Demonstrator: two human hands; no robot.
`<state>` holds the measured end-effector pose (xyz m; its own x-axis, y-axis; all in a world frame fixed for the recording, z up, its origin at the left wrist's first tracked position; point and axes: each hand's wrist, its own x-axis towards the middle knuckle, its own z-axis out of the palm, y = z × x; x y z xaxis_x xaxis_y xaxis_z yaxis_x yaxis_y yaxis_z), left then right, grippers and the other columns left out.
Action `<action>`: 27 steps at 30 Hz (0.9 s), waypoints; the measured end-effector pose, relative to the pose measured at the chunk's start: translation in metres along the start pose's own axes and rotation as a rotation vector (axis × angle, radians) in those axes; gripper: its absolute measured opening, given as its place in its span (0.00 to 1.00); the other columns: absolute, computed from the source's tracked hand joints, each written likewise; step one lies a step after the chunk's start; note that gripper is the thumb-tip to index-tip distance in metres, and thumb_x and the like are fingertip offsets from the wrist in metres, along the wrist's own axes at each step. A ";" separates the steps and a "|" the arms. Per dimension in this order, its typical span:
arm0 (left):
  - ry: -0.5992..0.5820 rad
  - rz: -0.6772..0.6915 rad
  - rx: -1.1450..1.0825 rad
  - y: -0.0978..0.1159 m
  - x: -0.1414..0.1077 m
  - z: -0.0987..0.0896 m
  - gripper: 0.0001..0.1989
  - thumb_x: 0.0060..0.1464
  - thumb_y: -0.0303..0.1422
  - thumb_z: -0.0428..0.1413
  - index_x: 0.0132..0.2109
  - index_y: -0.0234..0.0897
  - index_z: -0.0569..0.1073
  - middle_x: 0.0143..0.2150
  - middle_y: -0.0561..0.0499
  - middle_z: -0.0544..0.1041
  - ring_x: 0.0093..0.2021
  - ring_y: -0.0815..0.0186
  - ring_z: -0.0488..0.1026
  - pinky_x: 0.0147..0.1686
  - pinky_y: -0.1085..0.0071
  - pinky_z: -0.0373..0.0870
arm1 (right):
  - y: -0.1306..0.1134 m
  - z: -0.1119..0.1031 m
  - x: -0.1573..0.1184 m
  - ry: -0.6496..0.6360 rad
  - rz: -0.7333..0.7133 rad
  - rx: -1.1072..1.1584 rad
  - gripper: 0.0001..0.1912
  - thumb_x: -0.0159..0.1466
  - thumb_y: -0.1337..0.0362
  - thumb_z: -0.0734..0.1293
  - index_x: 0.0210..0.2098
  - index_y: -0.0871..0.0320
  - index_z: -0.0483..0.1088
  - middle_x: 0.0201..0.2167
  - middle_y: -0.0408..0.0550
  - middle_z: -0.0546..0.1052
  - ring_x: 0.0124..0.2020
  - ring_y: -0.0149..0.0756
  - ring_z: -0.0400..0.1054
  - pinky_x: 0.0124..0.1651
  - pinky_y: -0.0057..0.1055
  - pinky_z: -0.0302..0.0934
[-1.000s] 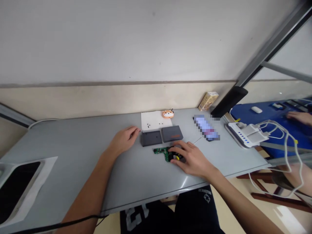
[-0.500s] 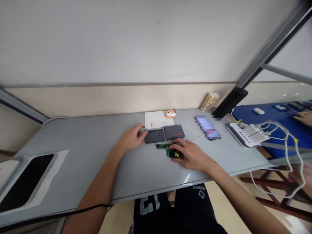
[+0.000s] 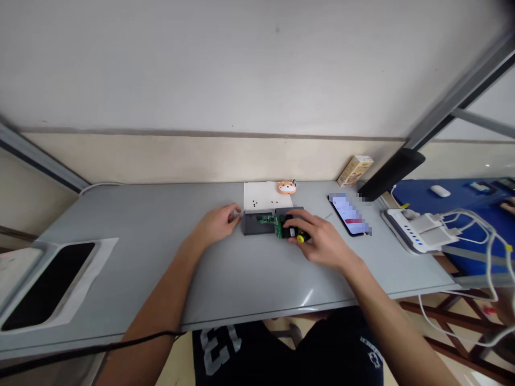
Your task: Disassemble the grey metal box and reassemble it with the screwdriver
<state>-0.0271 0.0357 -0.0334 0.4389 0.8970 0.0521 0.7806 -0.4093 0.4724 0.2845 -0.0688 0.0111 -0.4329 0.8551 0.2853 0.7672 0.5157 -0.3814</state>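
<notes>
My right hand (image 3: 324, 238) grips a green circuit board (image 3: 277, 225) with a black part at its right end. A yellow-ended tool, probably a screwdriver (image 3: 300, 238), is tucked in the same hand, with a thin shaft showing beyond the knuckles. The board hovers over a shallow dark grey case half (image 3: 257, 226). Behind my right fingers a second dark grey case piece (image 3: 296, 209) is mostly hidden. Just left of the case half, my left hand (image 3: 217, 225) rests with bent fingers and thumb apart, holding nothing.
Several tiny dark screws (image 3: 254, 203) lie on white paper (image 3: 261, 192), beside an orange animal-face case (image 3: 286, 187). Rightward are a phone (image 3: 348, 214), a small box (image 3: 355, 170) and a white power strip (image 3: 414, 233) with cables. A dark-screened device (image 3: 50, 287) sits far left. Another person's hand (image 3: 509, 205) shows at right.
My right hand has lifted the circuit board from the table and moved it away from me, over the case half. My left hand stays by the case. The view has shifted slightly.
</notes>
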 end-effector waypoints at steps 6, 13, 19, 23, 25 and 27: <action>0.000 0.027 0.028 0.001 0.000 0.000 0.11 0.64 0.39 0.51 0.46 0.43 0.76 0.32 0.52 0.76 0.30 0.63 0.70 0.32 0.67 0.62 | 0.025 0.005 0.057 0.003 0.027 0.039 0.15 0.66 0.64 0.68 0.52 0.49 0.76 0.63 0.49 0.74 0.55 0.50 0.75 0.53 0.45 0.68; 0.005 0.062 -0.001 -0.004 0.001 0.002 0.12 0.66 0.40 0.50 0.43 0.41 0.76 0.33 0.52 0.75 0.32 0.64 0.70 0.34 0.69 0.63 | 0.035 0.024 0.062 -0.019 -0.018 0.095 0.14 0.67 0.61 0.69 0.52 0.49 0.76 0.63 0.48 0.74 0.52 0.46 0.76 0.48 0.40 0.68; 0.022 0.097 0.003 -0.009 0.002 0.005 0.11 0.67 0.39 0.51 0.44 0.41 0.76 0.32 0.53 0.73 0.31 0.65 0.68 0.33 0.69 0.62 | 0.030 0.024 0.055 -0.146 0.005 0.035 0.13 0.68 0.59 0.68 0.51 0.48 0.77 0.62 0.46 0.74 0.45 0.42 0.78 0.41 0.37 0.65; 0.037 0.131 0.024 -0.007 0.001 0.003 0.11 0.66 0.38 0.51 0.44 0.40 0.76 0.34 0.52 0.75 0.33 0.65 0.69 0.35 0.68 0.63 | 0.028 0.017 0.054 -0.189 0.019 0.034 0.13 0.67 0.58 0.69 0.51 0.47 0.76 0.61 0.44 0.75 0.44 0.41 0.77 0.40 0.37 0.64; 0.047 0.150 0.040 -0.007 0.001 0.003 0.10 0.66 0.38 0.52 0.44 0.40 0.77 0.34 0.52 0.75 0.33 0.64 0.69 0.36 0.68 0.64 | 0.027 0.013 0.053 -0.198 0.037 0.032 0.12 0.67 0.58 0.70 0.49 0.48 0.76 0.59 0.43 0.75 0.43 0.40 0.77 0.41 0.37 0.63; 0.053 0.175 0.047 -0.007 0.001 0.004 0.10 0.66 0.37 0.52 0.44 0.40 0.77 0.34 0.52 0.75 0.34 0.64 0.70 0.37 0.68 0.65 | 0.027 0.009 0.052 -0.201 0.053 0.021 0.11 0.66 0.58 0.71 0.48 0.48 0.76 0.58 0.43 0.76 0.42 0.40 0.77 0.40 0.37 0.63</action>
<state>-0.0300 0.0389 -0.0396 0.5469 0.8184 0.1763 0.7150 -0.5661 0.4101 0.2786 -0.0103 0.0078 -0.4798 0.8734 0.0838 0.7822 0.4691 -0.4101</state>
